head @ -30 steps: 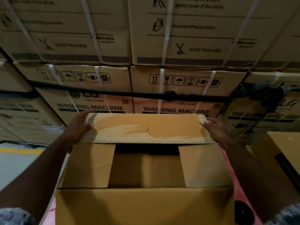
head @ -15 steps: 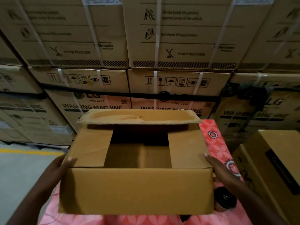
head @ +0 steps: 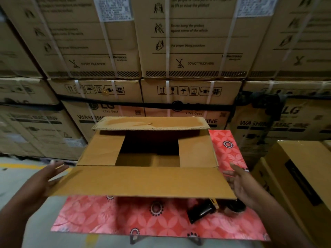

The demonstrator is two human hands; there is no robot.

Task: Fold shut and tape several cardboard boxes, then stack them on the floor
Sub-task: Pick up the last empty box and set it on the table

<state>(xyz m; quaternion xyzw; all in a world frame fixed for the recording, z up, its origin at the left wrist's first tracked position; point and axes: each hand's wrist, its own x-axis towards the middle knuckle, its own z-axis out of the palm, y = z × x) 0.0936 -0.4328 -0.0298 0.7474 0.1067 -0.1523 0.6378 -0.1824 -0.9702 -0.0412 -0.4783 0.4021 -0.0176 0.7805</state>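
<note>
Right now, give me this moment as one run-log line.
box: top open; side flaps: in; near flap: out; far flap: half raised; left hand: open at near flap; right hand: open at near flap

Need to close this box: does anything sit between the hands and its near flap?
Nothing visible does. The left hand and right hand are open beside the two ends of the near flap, with no object between.

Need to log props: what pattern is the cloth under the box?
Red-pink cloth with pale petal shapes and black-white medallions; head view.
</note>
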